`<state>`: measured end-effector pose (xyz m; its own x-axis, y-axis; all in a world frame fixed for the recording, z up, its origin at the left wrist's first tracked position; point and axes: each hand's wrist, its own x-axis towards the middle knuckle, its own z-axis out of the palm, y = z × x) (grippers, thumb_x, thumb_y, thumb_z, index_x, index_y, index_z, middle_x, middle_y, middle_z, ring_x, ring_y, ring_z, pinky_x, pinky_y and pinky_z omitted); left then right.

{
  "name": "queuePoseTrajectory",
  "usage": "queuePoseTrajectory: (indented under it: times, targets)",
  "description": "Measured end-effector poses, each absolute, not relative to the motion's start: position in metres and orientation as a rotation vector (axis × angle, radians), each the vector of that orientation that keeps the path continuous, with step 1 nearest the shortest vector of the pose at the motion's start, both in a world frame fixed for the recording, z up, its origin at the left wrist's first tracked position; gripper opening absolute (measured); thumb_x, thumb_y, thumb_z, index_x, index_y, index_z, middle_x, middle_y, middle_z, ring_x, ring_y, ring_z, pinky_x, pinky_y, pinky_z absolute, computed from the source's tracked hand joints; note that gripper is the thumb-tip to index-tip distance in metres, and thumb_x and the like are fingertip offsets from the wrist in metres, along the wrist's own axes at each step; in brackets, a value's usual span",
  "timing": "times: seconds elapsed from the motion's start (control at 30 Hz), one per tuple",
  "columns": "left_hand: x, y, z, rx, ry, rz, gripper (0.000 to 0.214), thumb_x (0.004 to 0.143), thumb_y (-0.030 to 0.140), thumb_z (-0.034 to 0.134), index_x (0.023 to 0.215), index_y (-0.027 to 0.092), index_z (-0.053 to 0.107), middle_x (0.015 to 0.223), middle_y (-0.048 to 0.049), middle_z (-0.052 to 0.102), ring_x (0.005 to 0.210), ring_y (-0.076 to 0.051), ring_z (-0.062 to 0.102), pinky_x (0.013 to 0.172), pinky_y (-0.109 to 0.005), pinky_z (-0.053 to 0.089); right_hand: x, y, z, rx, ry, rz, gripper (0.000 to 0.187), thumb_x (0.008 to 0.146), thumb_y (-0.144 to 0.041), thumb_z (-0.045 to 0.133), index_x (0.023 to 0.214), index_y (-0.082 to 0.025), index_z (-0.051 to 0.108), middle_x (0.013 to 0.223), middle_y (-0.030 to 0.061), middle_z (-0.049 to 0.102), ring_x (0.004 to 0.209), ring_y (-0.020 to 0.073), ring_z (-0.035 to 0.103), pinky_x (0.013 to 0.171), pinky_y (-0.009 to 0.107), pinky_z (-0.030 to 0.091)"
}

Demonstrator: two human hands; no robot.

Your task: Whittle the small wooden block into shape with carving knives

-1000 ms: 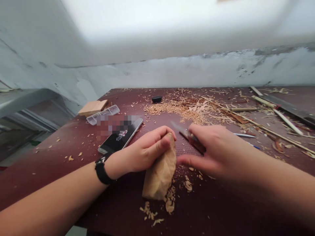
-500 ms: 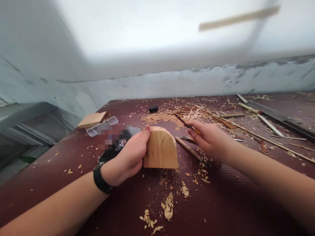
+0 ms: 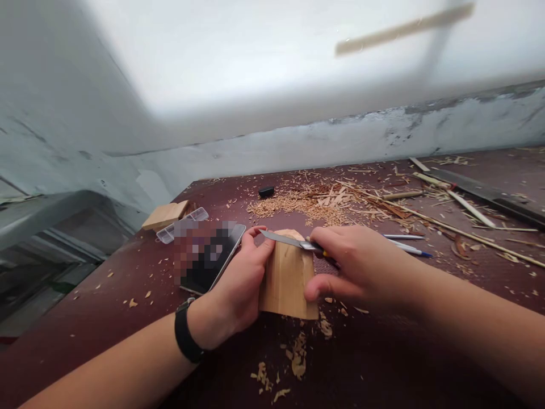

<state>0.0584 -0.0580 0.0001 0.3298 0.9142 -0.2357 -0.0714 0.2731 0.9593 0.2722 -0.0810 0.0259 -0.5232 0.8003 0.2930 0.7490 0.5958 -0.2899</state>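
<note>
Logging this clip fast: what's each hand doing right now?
Left hand: closed on the wooden block, bracing it.
Right hand: closed on a knife, blade lying across the block's top.

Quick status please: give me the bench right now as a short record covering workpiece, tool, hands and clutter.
workpiece: wood block, standing on the table
left grip: left hand clasps the block's left side
tool: knife in the right hand, blade across the block's top
beside: phone, left of the block
behind: shavings pile; pens
front: loose chips
</note>
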Motion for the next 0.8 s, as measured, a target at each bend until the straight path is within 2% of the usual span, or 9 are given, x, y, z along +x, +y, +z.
queuePoseTrajectory:
  times: [0.1,0.17,0.27,0.37,0.5,0.57,0.63,0.7,0.8]
  targets:
    - [0.052,-0.062,-0.003,1.172,0.971,0.905,0.044,0.094,0.052,0.071,0.125,0.029,0.048,0.113,-0.0003,0.065,0.09,-0.011,0.064,0.079,-0.022,0.053,0.271,-0.079,0.023,-1.274,-2.424,0.091,0.078,0.089,-0.095,0.034,0.086,-0.02,0.054,0.08,0.0075,0.067,0.067,0.0215,0.058,0.06,0.032,0.031]
    - [0.045,-0.063,-0.004,1.299,0.84,0.822,0.053,0.093,0.052,0.074,0.133,0.029,0.048,0.123,-0.0032,0.064,0.104,-0.015,0.064,0.088,-0.025,0.053,0.268,-0.081,0.021,-1.309,-2.418,0.057,0.077,0.089,-0.094,0.035,0.088,-0.019,0.056,0.082,0.0079,0.068,0.068,0.0228,0.062,0.06,0.033,0.032]
    - [0.037,-0.064,-0.001,1.46,0.681,0.644,0.075,0.091,0.05,0.077,0.152,0.033,0.036,0.147,-0.0088,0.057,0.131,-0.026,0.06,0.104,-0.035,0.051,0.259,-0.087,0.022,-1.363,-2.44,0.069,0.068,0.094,-0.085,0.047,0.092,-0.018,0.058,0.087,0.0081,0.07,0.072,0.0247,0.066,0.061,0.033,0.035]
    - [0.037,-0.063,0.005,1.555,0.647,0.617,0.086,0.085,0.052,0.083,0.154,0.032,0.035,0.151,-0.0092,0.054,0.14,-0.027,0.054,0.115,-0.036,0.044,0.249,-0.095,0.026,-1.413,-2.463,0.071,0.061,0.096,-0.077,0.056,0.094,-0.017,0.059,0.09,0.009,0.071,0.074,0.0266,0.069,0.061,0.034,0.037]
    - [0.039,-0.062,0.01,1.612,0.663,0.627,0.087,0.077,0.063,0.086,0.144,0.026,0.046,0.138,-0.0095,0.059,0.125,-0.024,0.06,0.103,-0.032,0.049,0.241,-0.101,0.028,-1.383,-2.469,-0.036,0.061,0.095,-0.076,0.059,0.094,-0.016,0.06,0.086,0.009,0.07,0.07,0.0271,0.069,0.057,0.034,0.036]
    - [0.039,-0.062,0.01,1.581,0.677,0.605,0.085,0.079,0.059,0.086,0.143,0.026,0.041,0.119,-0.0065,0.063,0.106,-0.019,0.064,0.087,-0.027,0.051,0.241,-0.102,0.027,-1.336,-2.46,-0.07,0.062,0.089,-0.078,0.066,0.091,-0.016,0.059,0.082,0.0073,0.068,0.067,0.0271,0.069,0.056,0.034,0.035]
    - [0.039,-0.063,0.01,1.509,0.677,0.59,0.083,0.08,0.054,0.086,0.14,0.028,0.035,0.102,-0.001,0.061,0.084,-0.013,0.062,0.072,-0.023,0.047,0.244,-0.103,0.027,-1.303,-2.465,-0.065,0.062,0.085,-0.078,0.071,0.09,-0.017,0.058,0.081,0.0064,0.068,0.067,0.0267,0.069,0.056,0.034,0.036]
    - [0.04,-0.063,0.011,1.44,0.703,0.599,0.081,0.079,0.052,0.088,0.136,0.03,0.033,0.1,0.0015,0.057,0.076,-0.009,0.058,0.066,-0.02,0.045,0.248,-0.102,0.028,-1.313,-2.497,-0.056,0.057,0.09,-0.074,0.069,0.09,-0.018,0.059,0.082,0.0064,0.069,0.067,0.0258,0.069,0.056,0.034,0.036]
    - [0.04,-0.063,0.014,1.362,0.801,0.61,0.077,0.081,0.056,0.085,0.135,0.034,0.034,0.111,-0.0005,0.056,0.082,-0.009,0.058,0.064,-0.019,0.044,0.252,-0.101,0.03,-1.337,-2.54,-0.077,0.053,0.095,-0.072,0.063,0.088,-0.019,0.059,0.079,0.0057,0.07,0.067,0.0253,0.068,0.056,0.033,0.034]
